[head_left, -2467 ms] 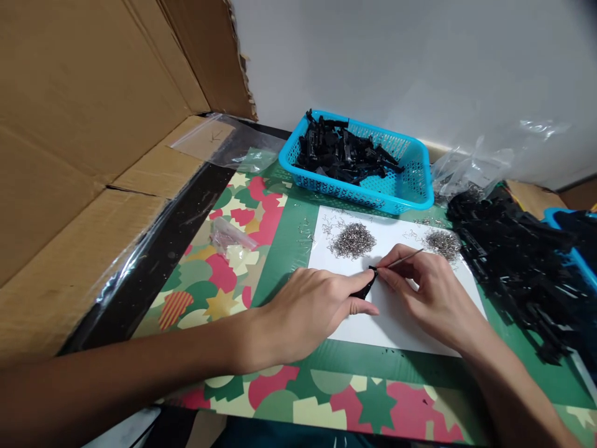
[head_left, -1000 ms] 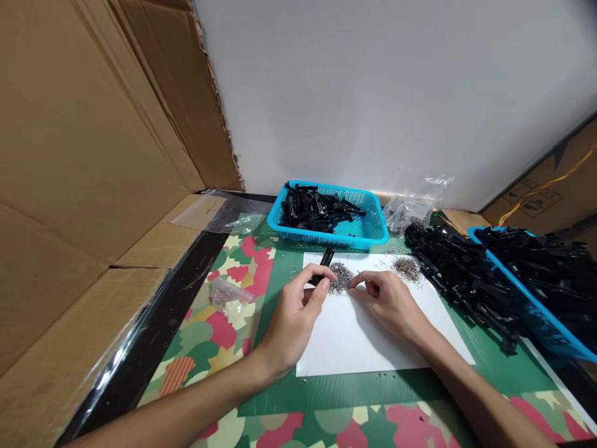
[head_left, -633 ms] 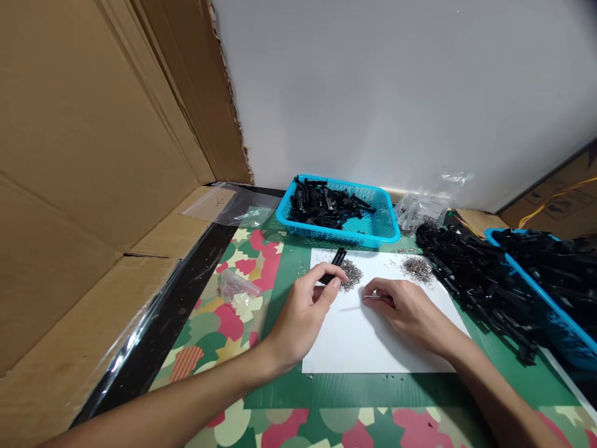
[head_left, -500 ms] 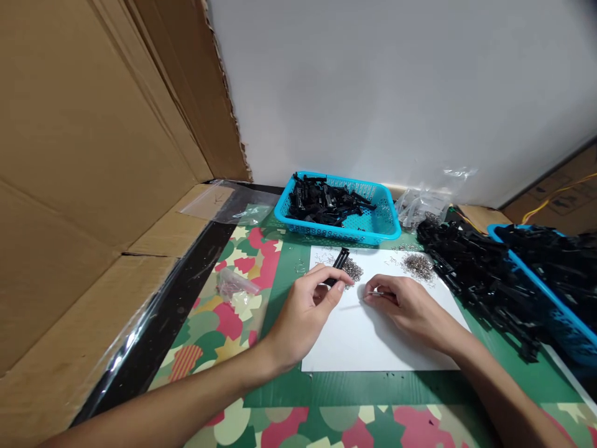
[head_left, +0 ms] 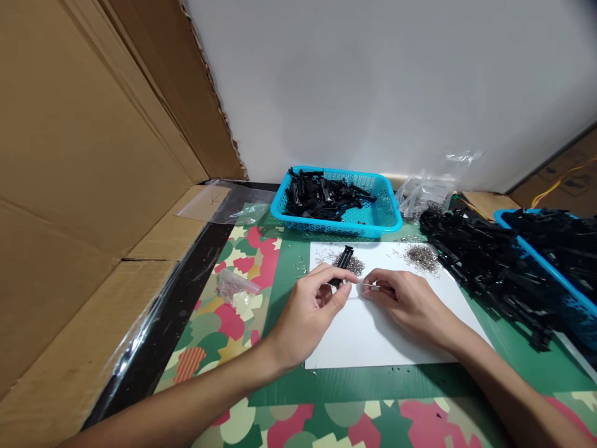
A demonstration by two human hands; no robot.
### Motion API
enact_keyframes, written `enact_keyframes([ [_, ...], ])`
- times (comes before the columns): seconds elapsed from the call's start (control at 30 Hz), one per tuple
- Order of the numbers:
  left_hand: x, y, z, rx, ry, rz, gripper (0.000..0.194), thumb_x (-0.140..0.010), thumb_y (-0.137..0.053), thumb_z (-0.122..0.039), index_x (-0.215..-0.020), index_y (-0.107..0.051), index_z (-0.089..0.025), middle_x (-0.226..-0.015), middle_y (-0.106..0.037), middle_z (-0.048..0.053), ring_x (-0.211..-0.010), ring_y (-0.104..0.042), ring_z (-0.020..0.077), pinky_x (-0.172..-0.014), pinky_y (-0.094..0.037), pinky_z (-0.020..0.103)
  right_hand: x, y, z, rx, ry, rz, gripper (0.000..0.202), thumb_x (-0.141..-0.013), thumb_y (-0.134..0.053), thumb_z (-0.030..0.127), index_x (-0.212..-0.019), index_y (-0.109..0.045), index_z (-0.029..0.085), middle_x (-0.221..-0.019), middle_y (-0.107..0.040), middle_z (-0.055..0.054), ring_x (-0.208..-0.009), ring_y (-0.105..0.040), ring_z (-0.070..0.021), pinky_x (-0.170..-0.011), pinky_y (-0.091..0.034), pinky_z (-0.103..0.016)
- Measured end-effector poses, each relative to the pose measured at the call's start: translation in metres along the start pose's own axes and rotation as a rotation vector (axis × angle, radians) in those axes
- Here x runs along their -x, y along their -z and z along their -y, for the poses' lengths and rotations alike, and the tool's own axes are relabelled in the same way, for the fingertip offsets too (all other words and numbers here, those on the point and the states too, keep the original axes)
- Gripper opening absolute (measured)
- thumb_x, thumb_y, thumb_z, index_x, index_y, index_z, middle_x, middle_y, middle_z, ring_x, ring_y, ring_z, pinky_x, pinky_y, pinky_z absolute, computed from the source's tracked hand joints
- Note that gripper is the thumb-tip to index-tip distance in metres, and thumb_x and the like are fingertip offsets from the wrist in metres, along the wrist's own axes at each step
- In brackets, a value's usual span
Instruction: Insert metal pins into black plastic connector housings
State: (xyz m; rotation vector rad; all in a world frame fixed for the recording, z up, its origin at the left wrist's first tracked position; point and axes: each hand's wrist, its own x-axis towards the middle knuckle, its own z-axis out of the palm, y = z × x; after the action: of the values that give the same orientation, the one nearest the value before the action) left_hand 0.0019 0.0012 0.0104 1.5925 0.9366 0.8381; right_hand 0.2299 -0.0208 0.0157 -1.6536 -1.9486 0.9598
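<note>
My left hand point(head_left: 314, 305) is closed, pinching a long, narrow black plastic part point(head_left: 345, 258) that points up and away over the white paper point(head_left: 373, 342). Close beside it, my right hand point(head_left: 405, 302) is closed on a thin silvery tool point(head_left: 372, 287), too small to name surely. The tool's tip reaches close to my left fingertips; whether they touch I cannot tell. Behind the black part lies a pile of small metal pieces point(head_left: 357, 266). A second pile of small metal pieces point(head_left: 421, 257) sits further right on the paper.
At the back stands a blue basket point(head_left: 336, 229) holding black plastic parts. A heap of similar parts point(head_left: 485, 274) and another blue basket point(head_left: 548, 264) are on the right. Clear plastic bags point(head_left: 422, 196) lie by the wall. Cardboard point(head_left: 93, 155) borders the left.
The tool in my right hand has come up and closer to my left fingertips. My left hand has shifted slightly right, still holding the black part. The camera view has moved a little.
</note>
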Motion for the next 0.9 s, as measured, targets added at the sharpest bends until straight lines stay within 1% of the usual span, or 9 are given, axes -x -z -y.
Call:
enact_keyframes([
  [0.1,0.000,-0.001,0.001,0.026,0.002,-0.007,0.018,-0.100,-0.077,-0.036,-0.110,-0.079,-0.021,-0.095,-0.064,0.000,-0.068,-0.051,0.0119,-0.062,-0.038,0.025,0.002,-0.003,0.002,-0.392,0.022,0.034,0.024,-0.102,-0.067,0.043,-0.097,-0.070,0.020,-0.076,-0.064,0.000,-0.069,-0.050,-0.0158,-0.063,-0.032,-0.027],
  [0.2,0.001,-0.002,0.000,0.079,-0.039,-0.016,0.021,-0.092,-0.087,-0.036,-0.103,-0.080,-0.021,-0.092,-0.066,0.001,-0.072,-0.055,0.0139,-0.063,-0.040,0.024,0.002,-0.011,0.006,-0.751,-0.013,0.095,0.038,-0.095,-0.077,0.055,-0.097,-0.068,0.018,-0.072,-0.058,0.003,-0.064,-0.043,-0.0122,-0.059,-0.029,-0.025],
  [0.27,0.002,-0.003,-0.001,0.102,-0.074,-0.020,0.019,-0.091,-0.089,-0.036,-0.098,-0.081,-0.021,-0.092,-0.067,0.002,-0.077,-0.058,0.0157,-0.066,-0.042,0.025,0.002,-0.018,0.009,-0.889,-0.044,0.156,0.045,-0.090,-0.081,0.060,-0.098,-0.068,0.017,-0.069,-0.054,0.005,-0.058,-0.036,-0.0097,-0.055,-0.024,-0.025],
  [0.33,0.003,-0.003,-0.001,0.104,-0.100,-0.022,0.017,-0.092,-0.088,-0.036,-0.096,-0.081,-0.021,-0.090,-0.067,0.002,-0.081,-0.059,0.0164,-0.068,-0.043,0.025,0.002,-0.023,0.011,-0.961,-0.064,0.203,0.048,-0.088,-0.084,0.060,-0.099,-0.068,0.017,-0.062,-0.046,0.008,-0.054,-0.027,-0.0082,-0.051,-0.017,-0.025],
  [0.43,0.004,-0.003,-0.001,0.108,-0.129,-0.031,0.016,-0.093,-0.088,-0.036,-0.094,-0.080,-0.021,-0.088,-0.064,0.001,-0.079,-0.057,0.0156,-0.068,-0.042,0.025,0.002,-0.026,0.013,-1.020,-0.071,0.242,0.046,-0.088,-0.085,0.058,-0.099,-0.067,0.017,-0.056,-0.035,0.011,-0.052,-0.018,-0.0078,-0.050,-0.010,-0.027],
  [0.57,0.005,-0.001,-0.002,0.116,-0.115,-0.044,0.024,-0.093,-0.087,-0.038,-0.086,-0.075,-0.019,-0.084,-0.062,0.000,-0.073,-0.054,0.0140,-0.064,-0.040,0.025,0.002,-0.024,0.014,-1.074,-0.062,0.243,0.044,-0.090,-0.083,0.057,-0.090,-0.066,0.016,-0.056,-0.031,0.011,-0.052,-0.017,-0.0072,-0.050,-0.011,-0.027],
  [0.73,0.003,0.001,-0.002,0.174,-0.009,-0.043,0.026,-0.092,-0.087,-0.040,-0.091,-0.073,-0.019,-0.084,-0.061,-0.001,-0.071,-0.054,0.0132,-0.062,-0.040,0.024,0.002,-0.019,0.013,-0.953,-0.056,0.109,0.044,-0.091,-0.081,0.057,-0.093,-0.076,0.014,-0.057,-0.034,0.009,-0.054,-0.022,-0.0082,-0.051,-0.014,-0.027],
  [0.8,0.002,0.001,-0.002,0.177,0.005,-0.037,0.026,-0.092,-0.087,-0.040,-0.091,-0.072,-0.018,-0.082,-0.060,-0.002,-0.070,-0.053,0.0127,-0.062,-0.039,0.024,0.003,-0.017,0.012,-0.875,-0.041,0.056,0.042,-0.090,-0.082,0.055,-0.095,-0.079,0.014,-0.058,-0.034,0.008,-0.056,-0.025,-0.0089,-0.053,-0.017,-0.027],
  [0.9,0.001,0.001,-0.002,0.175,0.010,-0.025,0.026,-0.093,-0.086,-0.039,-0.089,-0.071,-0.018,-0.082,-0.060,-0.002,-0.071,-0.052,0.0123,-0.063,-0.039,0.024,0.006,-0.017,0.014,-0.763,-0.002,0.001,0.038,-0.094,-0.078,0.053,-0.095,-0.081,0.015,-0.059,-0.031,0.008,-0.057,-0.026,-0.0100,-0.054,-0.018,-0.027],
])
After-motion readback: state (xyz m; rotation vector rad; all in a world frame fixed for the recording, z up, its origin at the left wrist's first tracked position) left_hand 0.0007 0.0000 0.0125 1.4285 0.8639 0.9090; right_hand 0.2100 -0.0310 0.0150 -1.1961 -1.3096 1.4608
